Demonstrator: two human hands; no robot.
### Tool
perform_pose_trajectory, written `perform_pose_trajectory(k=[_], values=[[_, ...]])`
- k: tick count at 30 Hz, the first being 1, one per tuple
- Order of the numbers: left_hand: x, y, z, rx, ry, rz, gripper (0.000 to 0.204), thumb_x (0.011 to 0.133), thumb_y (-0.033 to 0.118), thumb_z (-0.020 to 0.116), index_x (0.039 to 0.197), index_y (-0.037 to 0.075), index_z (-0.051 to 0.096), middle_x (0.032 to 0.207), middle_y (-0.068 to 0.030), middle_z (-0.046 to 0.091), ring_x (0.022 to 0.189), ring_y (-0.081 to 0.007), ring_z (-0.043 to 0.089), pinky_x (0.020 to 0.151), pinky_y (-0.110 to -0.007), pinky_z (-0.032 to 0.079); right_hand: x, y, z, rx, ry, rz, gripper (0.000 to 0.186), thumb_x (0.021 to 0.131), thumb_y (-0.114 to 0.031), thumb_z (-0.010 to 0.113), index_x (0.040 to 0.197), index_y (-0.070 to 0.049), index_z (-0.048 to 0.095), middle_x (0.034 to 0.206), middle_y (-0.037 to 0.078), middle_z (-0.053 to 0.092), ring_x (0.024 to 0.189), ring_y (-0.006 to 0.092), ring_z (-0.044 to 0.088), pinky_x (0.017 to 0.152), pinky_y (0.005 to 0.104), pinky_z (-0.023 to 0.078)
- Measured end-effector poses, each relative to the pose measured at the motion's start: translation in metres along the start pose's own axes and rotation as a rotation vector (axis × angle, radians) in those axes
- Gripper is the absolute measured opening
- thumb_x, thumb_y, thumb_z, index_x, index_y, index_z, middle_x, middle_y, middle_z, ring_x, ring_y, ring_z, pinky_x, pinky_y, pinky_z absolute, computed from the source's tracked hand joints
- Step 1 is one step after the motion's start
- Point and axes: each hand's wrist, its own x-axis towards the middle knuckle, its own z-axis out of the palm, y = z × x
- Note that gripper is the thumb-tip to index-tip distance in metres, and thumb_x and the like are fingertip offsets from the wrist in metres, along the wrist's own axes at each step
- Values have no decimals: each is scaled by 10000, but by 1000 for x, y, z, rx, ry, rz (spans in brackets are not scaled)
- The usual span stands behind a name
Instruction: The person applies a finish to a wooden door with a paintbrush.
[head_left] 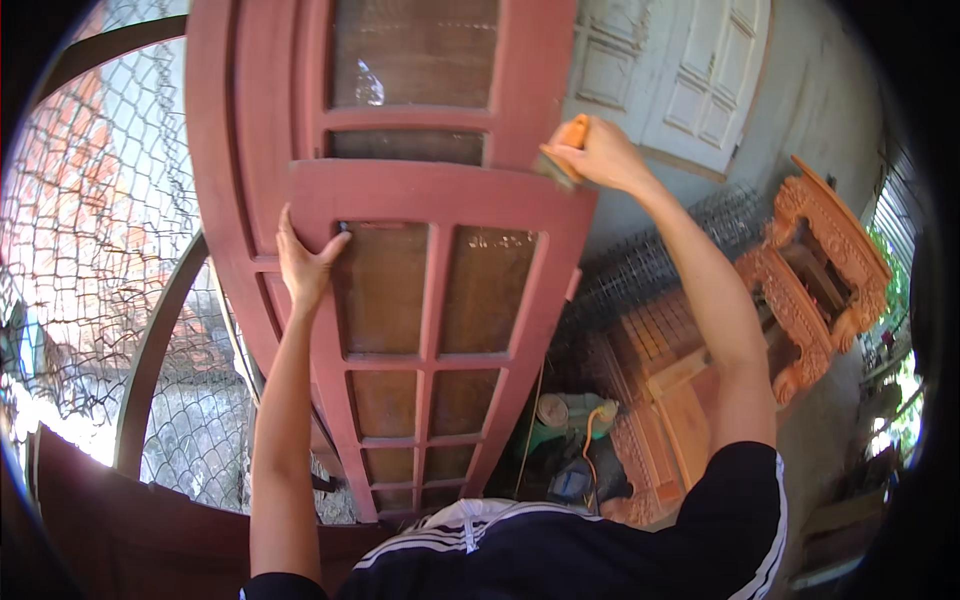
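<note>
A dark red wooden door leaf with glass panes (428,290) stands before me, leaning on a larger red door (270,90) behind it. My left hand (305,260) holds its left stile near the top, thumb toward the pane and fingers along the outer edge. At the leaf's upper right corner, my right hand (607,155) is closed around a flat brush with an orange handle (575,132). The bristles point down, close to the top edge; slight blur hides whether they touch the wood.
Chain-link mesh (100,250) runs along the left. To the right are carved wooden furniture (830,240), a roll of wire mesh (670,260), and white shutters (705,80) on the wall. A green machine with an orange cord (570,415) sits low beside the leaf.
</note>
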Motion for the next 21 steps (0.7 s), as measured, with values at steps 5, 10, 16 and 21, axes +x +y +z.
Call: perform_pose_trajectory(k=[5, 10, 16, 21], values=[[16, 11, -8, 10, 18, -9, 1030, 667, 395, 891, 1477, 59, 351, 1331, -190, 516, 1243, -372, 516, 1019, -457, 451, 42, -16, -26, -357, -157, -40, 366, 760, -346, 698, 827, 10, 644, 812, 245, 687, 796, 364, 703, 727, 473, 536], [20, 13, -21, 19, 2, -54, 1032, 651, 416, 888, 1468, 68, 361, 1318, -166, 526, 1221, -360, 536, 976, -467, 480, 128, -163, 22, 724, -132, -307, 138, 910, -151, 640, 931, -26, 693, 870, 82, 710, 768, 155, 692, 610, 288, 601], [19, 15, -12, 6, -17, -48, 1034, 653, 413, 888, 1470, 63, 357, 1303, -168, 528, 1213, -361, 539, 974, -465, 480, 161, -231, 95, 1164, -97, -51, 187, 862, -108, 662, 951, 56, 675, 911, 147, 701, 782, 210, 718, 624, 286, 628], [19, 11, -12, -17, -33, -50, 1008, 665, 385, 889, 1466, 58, 371, 1310, -178, 528, 1223, -371, 533, 997, -459, 465, 135, -136, 80, 1066, -142, 108, 190, 850, -121, 673, 931, 50, 670, 898, 149, 695, 787, 214, 720, 642, 289, 634]])
